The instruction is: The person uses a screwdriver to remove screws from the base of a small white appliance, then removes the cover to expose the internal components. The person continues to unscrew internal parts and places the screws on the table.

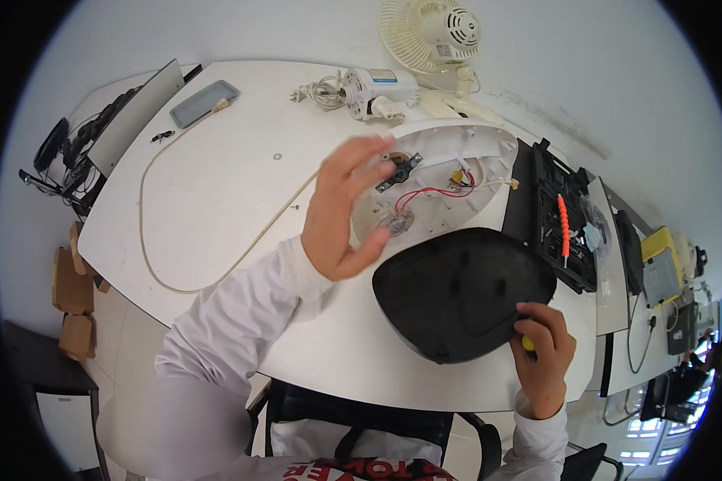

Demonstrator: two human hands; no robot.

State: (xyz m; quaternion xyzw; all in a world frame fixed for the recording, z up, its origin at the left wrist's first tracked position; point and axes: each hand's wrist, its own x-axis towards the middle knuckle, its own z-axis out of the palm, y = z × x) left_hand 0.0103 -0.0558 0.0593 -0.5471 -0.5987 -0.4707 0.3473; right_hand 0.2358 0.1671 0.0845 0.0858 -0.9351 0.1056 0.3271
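Observation:
A white oval plastic housing (pixel 449 210) lies open-side up in the middle of the table, showing red wires (pixel 425 191), a small yellow part (pixel 457 175) and a dark metal bracket (pixel 401 172). My left hand (pixel 338 204) is over its left edge, fingers and thumb spread, holding nothing visible. In front of the housing rests a black rounded panel (pixel 457 297). My right hand (pixel 544 346) is at the panel's right edge, fingers curled around a small yellow object (pixel 528 342). The rest of that object is hidden by the hand, so its kind is unclear.
A motor unit (pixel 381 88) with a coiled cord and a fan head (pixel 433 36) stand behind. A black tool case (pixel 549 208) holding an orange flexible shaft (pixel 564 224) is at right. A beige cord (pixel 142 216) loops leftwards near a grey tray (pixel 204 103) and a washer (pixel 277 156).

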